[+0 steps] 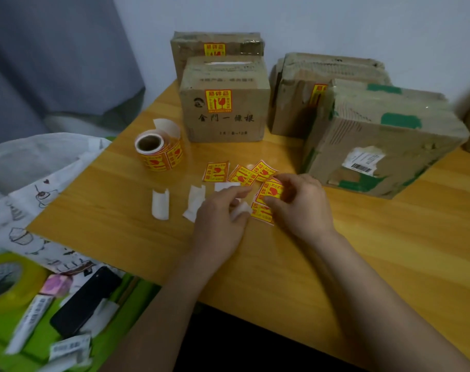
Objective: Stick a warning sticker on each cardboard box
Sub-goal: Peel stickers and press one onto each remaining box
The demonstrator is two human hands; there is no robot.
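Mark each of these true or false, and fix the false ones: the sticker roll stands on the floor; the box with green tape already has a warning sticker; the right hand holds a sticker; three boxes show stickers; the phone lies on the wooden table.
1. The sticker roll stands on the floor. False: it lies on the wooden table.
2. The box with green tape shows a warning sticker. False: only a white shipping label is visible on it.
3. The right hand pinches a yellow sticker. True.
4. Three boxes show yellow stickers. True.
5. The phone lies on the wooden table. False: it lies on the green surface beside it.
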